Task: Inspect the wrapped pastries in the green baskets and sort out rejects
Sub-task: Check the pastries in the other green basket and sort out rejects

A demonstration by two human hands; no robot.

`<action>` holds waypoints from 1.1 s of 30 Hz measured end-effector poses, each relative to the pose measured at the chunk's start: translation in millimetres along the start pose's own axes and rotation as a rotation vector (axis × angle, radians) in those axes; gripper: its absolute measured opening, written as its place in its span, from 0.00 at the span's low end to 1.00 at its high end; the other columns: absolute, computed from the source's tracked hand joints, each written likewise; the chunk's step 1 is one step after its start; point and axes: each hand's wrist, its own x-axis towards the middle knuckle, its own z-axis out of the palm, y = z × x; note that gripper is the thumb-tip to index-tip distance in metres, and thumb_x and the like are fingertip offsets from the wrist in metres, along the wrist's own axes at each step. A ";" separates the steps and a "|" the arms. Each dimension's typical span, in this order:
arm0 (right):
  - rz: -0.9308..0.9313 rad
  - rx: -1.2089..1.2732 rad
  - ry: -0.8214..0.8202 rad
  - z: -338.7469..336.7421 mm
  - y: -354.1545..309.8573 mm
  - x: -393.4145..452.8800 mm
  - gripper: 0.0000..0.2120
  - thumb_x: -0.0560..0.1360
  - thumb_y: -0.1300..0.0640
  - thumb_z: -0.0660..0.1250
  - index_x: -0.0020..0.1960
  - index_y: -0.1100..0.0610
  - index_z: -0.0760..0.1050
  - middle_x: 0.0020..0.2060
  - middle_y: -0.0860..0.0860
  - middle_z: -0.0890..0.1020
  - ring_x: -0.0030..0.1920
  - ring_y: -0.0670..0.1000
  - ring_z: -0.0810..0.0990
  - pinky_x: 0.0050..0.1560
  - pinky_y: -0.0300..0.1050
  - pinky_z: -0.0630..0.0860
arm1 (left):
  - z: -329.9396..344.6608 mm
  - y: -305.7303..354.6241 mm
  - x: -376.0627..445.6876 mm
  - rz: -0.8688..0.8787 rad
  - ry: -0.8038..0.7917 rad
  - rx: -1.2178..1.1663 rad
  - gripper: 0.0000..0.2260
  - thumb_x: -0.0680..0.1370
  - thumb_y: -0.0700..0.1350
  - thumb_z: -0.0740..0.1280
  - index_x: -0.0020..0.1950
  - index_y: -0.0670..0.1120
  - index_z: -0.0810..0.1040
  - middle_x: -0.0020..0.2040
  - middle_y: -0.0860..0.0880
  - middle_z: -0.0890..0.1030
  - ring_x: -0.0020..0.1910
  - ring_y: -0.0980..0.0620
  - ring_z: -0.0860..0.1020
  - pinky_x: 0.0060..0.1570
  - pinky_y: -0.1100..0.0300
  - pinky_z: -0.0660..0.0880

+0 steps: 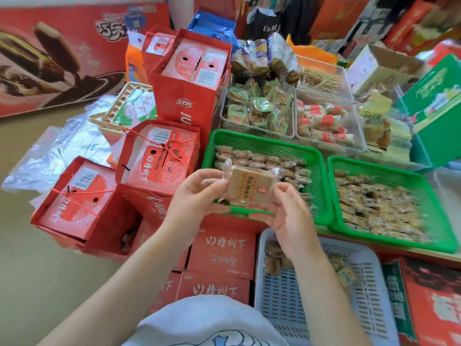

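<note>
I hold one wrapped pastry (pixel 248 184), a tan square in clear film with a brown label, over the near edge of the left green basket (pixel 259 141). My left hand (pixel 194 196) pinches its left end. My right hand (pixel 289 208) pinches its right end. Rows of similar wrapped pastries (pixel 269 162) fill that basket. The right green basket (pixel 389 168) holds a heap of paler wrapped pastries (pixel 379 208).
A grey slotted basket (pixel 324 293) with a few wrapped pastries sits just below my right hand. Red gift boxes and bags (pixel 154 158) crowd the left side. Clear bins of other snacks (pixel 259 108) stand behind the green baskets, and a green carton (pixel 439 108) stands at the right.
</note>
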 end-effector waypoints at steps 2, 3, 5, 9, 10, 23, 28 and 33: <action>-0.064 -0.041 0.012 -2.1 -3.3 -13.1 0.17 0.83 0.50 0.57 0.59 0.65 0.71 0.53 0.60 0.84 0.49 0.58 0.84 0.43 0.50 0.81 | 7.6 4.0 -9.3 0.069 -0.012 0.115 0.02 0.79 0.41 0.71 0.49 0.44 0.80 0.46 0.42 0.85 0.48 0.44 0.85 0.39 0.54 0.81; -0.104 -0.066 0.032 -4.3 -3.6 -18.5 0.20 0.80 0.48 0.58 0.58 0.65 0.72 0.53 0.59 0.84 0.49 0.57 0.84 0.42 0.48 0.81 | 11.2 5.1 -13.7 0.104 -0.017 0.169 0.02 0.80 0.40 0.69 0.47 0.45 0.80 0.44 0.44 0.85 0.46 0.45 0.84 0.40 0.54 0.81; -0.192 -0.088 0.083 -9.4 -4.4 -27.9 0.15 0.78 0.47 0.60 0.50 0.60 0.74 0.50 0.57 0.83 0.48 0.55 0.83 0.42 0.46 0.79 | 16.3 7.9 -20.8 0.141 -0.045 0.235 0.05 0.80 0.40 0.69 0.44 0.45 0.80 0.41 0.47 0.84 0.43 0.49 0.83 0.42 0.54 0.80; -0.330 -0.131 0.162 -15.3 -11.2 -44.8 0.14 0.80 0.50 0.61 0.36 0.46 0.75 0.37 0.52 0.77 0.37 0.51 0.73 0.37 0.45 0.70 | 21.2 14.1 -31.2 0.113 -0.171 0.163 0.06 0.77 0.45 0.69 0.41 0.46 0.82 0.41 0.44 0.82 0.42 0.50 0.81 0.43 0.58 0.78; -0.337 -0.113 0.157 -14.6 -14.1 -49.0 0.14 0.79 0.50 0.61 0.35 0.46 0.74 0.34 0.50 0.75 0.33 0.49 0.70 0.34 0.45 0.66 | 22.3 15.0 -33.9 0.107 -0.190 0.133 0.06 0.77 0.45 0.68 0.41 0.46 0.82 0.40 0.44 0.81 0.41 0.49 0.80 0.42 0.58 0.78; -0.422 -0.303 0.103 -31.0 -11.7 -56.5 0.09 0.80 0.50 0.62 0.44 0.51 0.76 0.47 0.57 0.83 0.44 0.57 0.82 0.38 0.42 0.78 | 20.7 7.7 -44.5 0.044 -0.225 0.059 0.05 0.77 0.45 0.66 0.46 0.43 0.76 0.48 0.42 0.83 0.50 0.46 0.83 0.43 0.57 0.80; -0.563 -0.409 0.105 -33.7 -6.9 -46.6 0.03 0.80 0.59 0.65 0.51 0.58 0.78 0.44 0.53 0.83 0.43 0.56 0.82 0.44 0.51 0.81 | 24.8 3.1 -38.7 -0.033 -0.229 -0.091 0.07 0.77 0.48 0.65 0.50 0.45 0.73 0.56 0.41 0.81 0.57 0.44 0.82 0.46 0.53 0.81; -0.523 -0.474 0.098 -33.3 6.9 -29.3 0.02 0.80 0.59 0.67 0.52 0.56 0.78 0.55 0.47 0.83 0.59 0.51 0.81 0.59 0.63 0.77 | 27.8 -8.0 -23.3 0.041 -0.017 -0.008 0.09 0.76 0.46 0.70 0.42 0.46 0.71 0.51 0.38 0.83 0.54 0.43 0.84 0.47 0.53 0.81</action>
